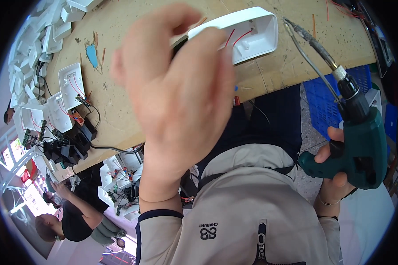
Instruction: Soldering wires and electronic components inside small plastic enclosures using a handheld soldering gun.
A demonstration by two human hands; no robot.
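My left hand (177, 88) is raised close before me, over the near side of the bench. Its fingers are bent and smeared by motion, so I cannot tell whether they hold anything. Partly behind it, a white plastic housing (266, 35) lies open side up, with two red wires (241, 38) inside. Between the fingers shows a bit of a dark piece (180, 44), mostly hidden. On the right, my right hand (336, 152) grips a green soldering gun (365, 145), a finger at its black trigger. The gun's metal tip (287, 22) points toward the housing's right end.
White housings (35, 66) are heaped at the far left. Nearer lie wired housings (70, 86), circuit boards and black parts (68, 145). A blue scrap (91, 55) lies on the bench (119, 106). Right of my legs is a blue crate (320, 104). Another person (82, 212) works at lower left.
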